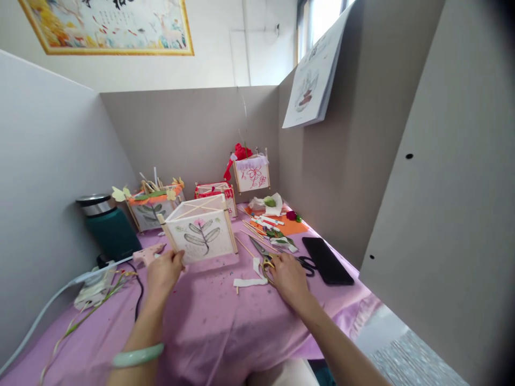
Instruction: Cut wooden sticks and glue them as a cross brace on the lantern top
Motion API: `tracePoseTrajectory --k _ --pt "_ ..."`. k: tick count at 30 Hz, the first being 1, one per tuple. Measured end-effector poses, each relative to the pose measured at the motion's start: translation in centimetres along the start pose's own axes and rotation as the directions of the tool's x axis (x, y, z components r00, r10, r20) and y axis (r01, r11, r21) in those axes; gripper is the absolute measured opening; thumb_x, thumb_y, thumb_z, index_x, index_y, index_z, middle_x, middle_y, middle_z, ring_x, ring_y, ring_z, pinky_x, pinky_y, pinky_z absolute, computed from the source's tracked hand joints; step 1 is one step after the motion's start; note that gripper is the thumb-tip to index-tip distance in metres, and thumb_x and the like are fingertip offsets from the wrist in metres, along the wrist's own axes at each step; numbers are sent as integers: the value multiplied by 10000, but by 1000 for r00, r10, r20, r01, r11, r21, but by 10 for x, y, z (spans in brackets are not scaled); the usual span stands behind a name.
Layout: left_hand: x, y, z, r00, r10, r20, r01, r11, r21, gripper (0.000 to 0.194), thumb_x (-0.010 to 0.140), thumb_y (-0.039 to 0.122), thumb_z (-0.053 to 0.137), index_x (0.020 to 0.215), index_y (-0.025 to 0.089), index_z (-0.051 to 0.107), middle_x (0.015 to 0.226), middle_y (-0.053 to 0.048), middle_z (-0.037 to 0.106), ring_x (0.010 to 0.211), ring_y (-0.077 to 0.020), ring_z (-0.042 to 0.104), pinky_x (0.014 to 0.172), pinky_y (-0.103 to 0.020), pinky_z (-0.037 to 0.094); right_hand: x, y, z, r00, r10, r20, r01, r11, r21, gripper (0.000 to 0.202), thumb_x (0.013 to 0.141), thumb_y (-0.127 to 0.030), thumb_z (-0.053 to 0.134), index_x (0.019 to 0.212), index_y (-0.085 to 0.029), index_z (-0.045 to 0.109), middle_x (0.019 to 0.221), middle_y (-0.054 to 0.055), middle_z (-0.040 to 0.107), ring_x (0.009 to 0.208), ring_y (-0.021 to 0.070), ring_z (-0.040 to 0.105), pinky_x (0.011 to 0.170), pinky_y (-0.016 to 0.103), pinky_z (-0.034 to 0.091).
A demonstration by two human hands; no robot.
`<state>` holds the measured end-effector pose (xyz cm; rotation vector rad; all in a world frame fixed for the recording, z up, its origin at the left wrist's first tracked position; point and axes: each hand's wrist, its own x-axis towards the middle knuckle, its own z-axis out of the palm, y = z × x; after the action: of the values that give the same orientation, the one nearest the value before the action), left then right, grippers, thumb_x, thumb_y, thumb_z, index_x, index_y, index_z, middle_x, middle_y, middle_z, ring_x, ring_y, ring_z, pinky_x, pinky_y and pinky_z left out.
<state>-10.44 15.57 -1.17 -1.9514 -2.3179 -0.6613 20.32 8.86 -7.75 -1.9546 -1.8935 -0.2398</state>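
Observation:
My left hand [163, 274] pinches the lower left corner of a lantern [203, 236], a frame of thin wooden sticks with white sides and a drawn leafy plant with a pink flower. The lantern is held tilted above the purple tablecloth. Over on the right, my right hand [288, 277] is curled on the gold handles of a pair of scissors [259, 247], whose blades point away to the left. White paper strips [250, 282] lie beside that hand. Black-handled scissors [308, 265] are partly hidden behind it.
A black phone [328, 261] lies at the right. A pink glue gun [148, 254], a power strip [94, 284] and a green bottle [110, 230] are at the left. Behind stand decorated lanterns [151, 214], and one lantern [252, 176] hangs. Markers [267, 221] lie on orange paper.

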Motion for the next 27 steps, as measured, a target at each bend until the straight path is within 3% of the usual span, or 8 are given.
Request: tracePoseTrajectory --k 5,8,16,20,22,25,26,27 --pt "19 -13 -22 998 -32 -48 32 999 4 380 839 415 373 785 193 677 753 -76 741 847 -275 661 695 -331 441 -1 -1 0 1000 9 -9 -9 1000 -2 218 906 -274 481 946 -182 674 957 93 648 956 250 557 768 322 380" --pt "24 -17 -25 998 -45 -52 46 999 14 401 843 416 360 835 183 686 735 -74 739 786 -265 667 673 -332 439 0 -1 1 1000 13 -8 -13 1000 -5 219 905 -274 479 949 -180 671 958 97 648 960 255 556 769 326 382" --pt "34 -13 4 1000 -24 -11 24 998 65 384 832 366 384 774 158 702 762 -137 734 868 -315 652 731 -364 443 2 -2 -1 999 38 25 -39 999 16 232 898 -316 496 959 -183 676 975 100 656 970 253 557 795 322 379" --pt "34 -19 8 999 -39 8 38 998 41 332 815 346 440 854 146 702 786 -131 737 852 -308 658 697 -342 454 1 0 -8 999 45 16 -46 995 92 230 897 -265 470 920 -176 681 956 94 667 946 235 573 792 309 388" --pt "25 -21 4 998 -61 -35 62 997 37 378 816 377 455 989 122 675 940 -163 724 934 -328 638 727 -361 457 2 3 -13 998 63 27 -67 977 203 217 878 -257 483 850 -179 684 926 83 675 915 217 586 775 288 397" --pt "-2 -11 -2 965 -77 -251 78 997 -5 487 882 398 350 1206 99 557 1214 -198 611 1107 -330 555 842 -400 431 5 7 -19 991 113 67 -131 888 440 196 839 -262 509 774 -182 676 866 54 686 844 192 609 738 262 414" --pt "-14 -4 -3 932 -29 -362 9 998 -59 461 895 382 335 1188 116 571 1203 -172 620 1086 -298 568 869 -379 422 6 7 -21 987 136 84 -160 833 529 194 833 -267 504 790 -181 673 851 43 690 815 182 616 723 255 422" --pt "-27 5 -3 917 59 -394 -113 987 -114 417 892 370 356 1116 131 614 1138 -142 656 1006 -262 605 864 -347 428 7 5 -23 982 160 101 -188 771 609 198 832 -275 495 816 -178 668 838 34 693 786 173 623 704 247 430"
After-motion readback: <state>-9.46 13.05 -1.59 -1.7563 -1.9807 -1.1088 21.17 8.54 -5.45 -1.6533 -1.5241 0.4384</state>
